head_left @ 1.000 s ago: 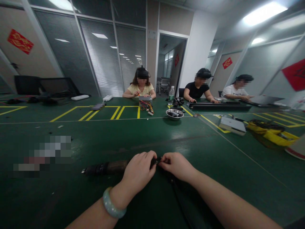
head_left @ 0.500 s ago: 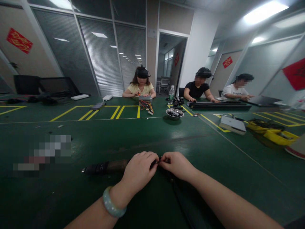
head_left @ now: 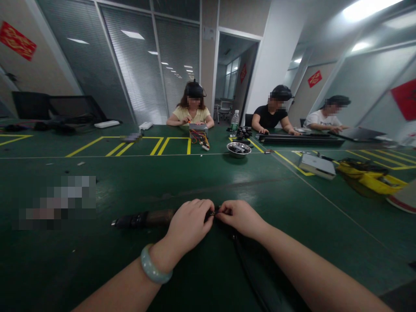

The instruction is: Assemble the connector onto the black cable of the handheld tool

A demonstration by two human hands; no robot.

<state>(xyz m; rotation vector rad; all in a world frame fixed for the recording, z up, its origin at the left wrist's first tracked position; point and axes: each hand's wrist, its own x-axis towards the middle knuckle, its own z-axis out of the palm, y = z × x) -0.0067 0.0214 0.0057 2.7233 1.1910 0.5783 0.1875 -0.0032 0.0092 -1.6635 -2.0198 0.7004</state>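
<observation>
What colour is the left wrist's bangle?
The bangle is pale blue-green; see the head view.

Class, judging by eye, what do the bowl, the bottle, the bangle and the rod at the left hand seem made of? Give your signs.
Bowl: probably polished metal, by its bright silvery gleam.
Bottle: probably clear plastic, since it is see-through.
Bangle: pale green and smooth, with a soft shine; could be stone, glass or plastic.
Rod: dull, dark casing, perhaps plastic; its shiny tip looks metallic.
</observation>
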